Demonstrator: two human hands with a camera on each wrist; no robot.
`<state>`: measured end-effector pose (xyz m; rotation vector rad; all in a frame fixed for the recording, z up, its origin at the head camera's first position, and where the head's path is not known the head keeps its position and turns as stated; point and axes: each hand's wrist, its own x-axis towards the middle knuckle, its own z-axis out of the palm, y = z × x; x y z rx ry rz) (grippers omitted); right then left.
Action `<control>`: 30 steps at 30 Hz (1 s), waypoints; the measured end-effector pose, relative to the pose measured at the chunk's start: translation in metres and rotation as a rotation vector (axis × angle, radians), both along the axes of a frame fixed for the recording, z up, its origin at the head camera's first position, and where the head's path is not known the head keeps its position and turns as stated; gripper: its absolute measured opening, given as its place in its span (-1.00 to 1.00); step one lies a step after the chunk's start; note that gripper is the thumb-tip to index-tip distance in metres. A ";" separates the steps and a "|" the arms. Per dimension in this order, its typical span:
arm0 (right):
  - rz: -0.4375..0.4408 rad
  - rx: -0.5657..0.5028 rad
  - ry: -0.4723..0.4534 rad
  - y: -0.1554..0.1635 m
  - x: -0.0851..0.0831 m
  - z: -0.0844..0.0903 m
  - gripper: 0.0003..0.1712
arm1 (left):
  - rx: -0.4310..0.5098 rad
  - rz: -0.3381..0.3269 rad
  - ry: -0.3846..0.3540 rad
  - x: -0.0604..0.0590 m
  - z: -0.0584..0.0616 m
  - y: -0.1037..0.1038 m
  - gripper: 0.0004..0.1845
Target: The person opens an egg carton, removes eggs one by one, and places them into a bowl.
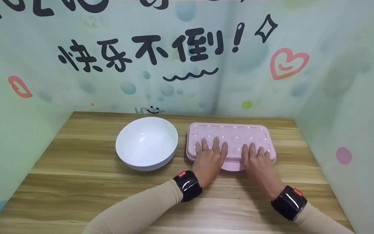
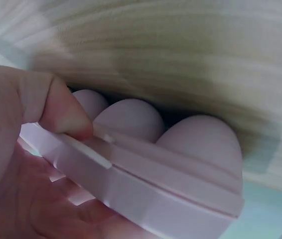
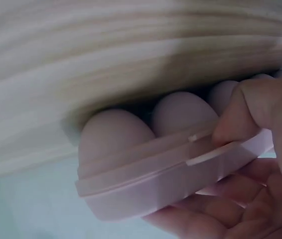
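A pink plastic egg box lies closed on the wooden table, right of centre in the head view, its lid dotted with small round bumps. My left hand holds the left part of its front edge, fingers spread over the lid. Farther right along the same edge, my right hand grips it likewise. In the left wrist view the thumb presses at the seam beside a thin rim. The right thumb does the same in the right wrist view. Rounded egg cups bulge from the box's underside. A front tab shows between the hands.
A white bowl stands on the table just left of the egg box, with nothing in it. A printed cloth backdrop closes off the back and both sides.
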<state>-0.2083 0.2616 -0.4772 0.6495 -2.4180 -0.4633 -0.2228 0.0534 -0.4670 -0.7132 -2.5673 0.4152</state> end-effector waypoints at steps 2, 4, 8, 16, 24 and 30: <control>-0.003 0.002 -0.004 -0.001 0.000 0.000 -0.55 | -0.005 0.002 -0.002 0.000 -0.001 -0.001 -0.40; -0.005 0.000 0.002 -0.001 0.001 -0.001 -0.54 | -0.011 0.001 -0.002 0.001 0.000 -0.002 -0.36; 0.000 -0.015 0.033 -0.001 0.000 -0.002 -0.53 | -0.018 -0.012 0.000 0.002 0.001 -0.005 -0.28; 0.016 -0.066 0.001 0.004 0.002 -0.002 -0.51 | 0.130 -0.109 -0.194 0.007 0.008 -0.027 -0.17; 0.021 -0.080 -0.035 0.006 0.003 -0.001 -0.47 | 0.442 -0.159 -0.262 0.017 0.007 -0.055 -0.18; 0.040 -0.118 -0.047 0.010 0.002 -0.003 -0.47 | 0.646 -0.091 -0.364 0.020 0.006 -0.068 -0.04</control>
